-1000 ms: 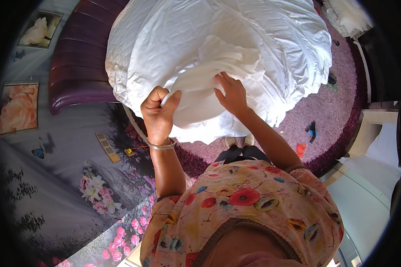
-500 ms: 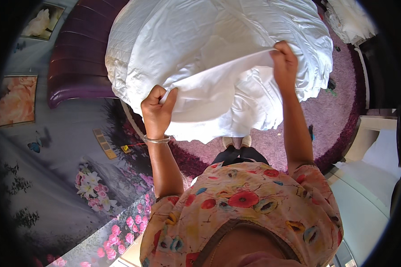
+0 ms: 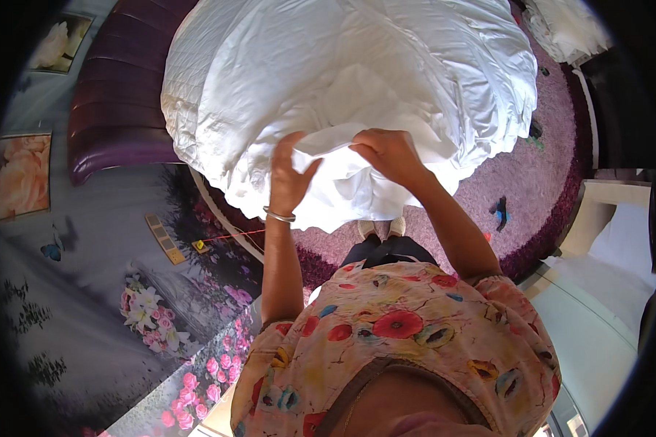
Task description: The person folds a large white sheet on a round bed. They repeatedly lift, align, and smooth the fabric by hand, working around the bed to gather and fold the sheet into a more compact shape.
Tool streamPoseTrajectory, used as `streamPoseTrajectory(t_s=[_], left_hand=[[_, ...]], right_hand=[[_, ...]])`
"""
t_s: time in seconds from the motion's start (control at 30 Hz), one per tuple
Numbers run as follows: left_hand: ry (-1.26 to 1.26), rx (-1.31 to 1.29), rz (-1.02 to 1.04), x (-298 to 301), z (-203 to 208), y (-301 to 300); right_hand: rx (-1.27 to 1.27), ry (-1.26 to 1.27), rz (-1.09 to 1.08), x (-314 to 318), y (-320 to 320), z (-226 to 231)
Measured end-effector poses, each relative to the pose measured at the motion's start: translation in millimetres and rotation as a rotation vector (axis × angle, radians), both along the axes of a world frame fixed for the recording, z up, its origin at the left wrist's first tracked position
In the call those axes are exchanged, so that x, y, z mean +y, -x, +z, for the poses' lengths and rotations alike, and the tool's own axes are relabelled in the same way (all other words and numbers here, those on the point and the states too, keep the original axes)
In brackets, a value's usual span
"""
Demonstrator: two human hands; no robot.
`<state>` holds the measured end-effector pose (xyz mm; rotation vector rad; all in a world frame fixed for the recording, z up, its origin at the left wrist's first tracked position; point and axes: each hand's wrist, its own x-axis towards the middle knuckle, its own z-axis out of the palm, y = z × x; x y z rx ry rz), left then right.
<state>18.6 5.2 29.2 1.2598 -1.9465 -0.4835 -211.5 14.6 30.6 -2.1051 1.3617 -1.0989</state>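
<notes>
A wrinkled white bed sheet [image 3: 321, 69] covers a round bed and hangs in gathered folds over its near side. My right hand [image 3: 392, 154] is closed on a raised fold of the sheet, thumb and fingers pinching its edge. At the other end of that fold is my left hand [image 3: 291, 175], with a bracelet on its wrist. Its thumb stands apart from its slightly blurred fingers, and the cloth's edge lies loosely between them. The sheet partly covers the left fingertips.
A purple padded headboard [image 3: 116, 95] curves along the bed's left. Underfoot lies a round purple rug [image 3: 514, 186]. White bedding [image 3: 565, 29] is piled at the far right, and a glass-topped surface [image 3: 583, 313] stands at the near right. A wall socket strip [image 3: 164, 239] is at left.
My right hand has moved left and nearer, toward my left hand. The sheet stretched between them has slackened into a short fold. My left hand has shifted right and its grip has loosened.
</notes>
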Motion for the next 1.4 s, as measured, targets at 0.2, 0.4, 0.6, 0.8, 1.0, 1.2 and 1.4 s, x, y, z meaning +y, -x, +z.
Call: streamPoseTrajectory(t_s=[0.2, 0.4, 0.6, 0.8, 1.0, 1.2, 1.4], left_hand=[[-0.206, 0.011, -0.196, 6.5, 10.9, 44.0], [-0.307, 0.264, -0.098, 3.9, 10.6, 41.3], [-0.302, 0.292, -0.071, -2.9, 25.7, 52.9], [-0.318, 0.304, -0.103, -2.4, 40.0, 69.1], [-0.291, 0.576, -0.025, 0.4, 58.1, 44.9], [-0.271, 0.585, 0.087, 3.6, 70.3, 7.2], [-0.293, 0.480, 0.082, -0.6, 46.5, 16.6]], right_hand=[[-0.089, 0.013, 0.024, 13.2, -7.9, 2.6], [-0.317, -0.002, -0.312, 31.5, 51.7, -16.9], [-0.070, -0.062, -0.273, 63.0, 53.4, -51.4], [0.020, 0.054, -0.560, 36.4, 23.7, -97.0], [0.044, -0.114, -0.299, 2.3, 74.8, -109.5], [-0.891, -0.390, -0.009, -3.9, 127.8, 32.7], [0.379, 0.212, -0.528, -76.7, 118.6, -40.4]])
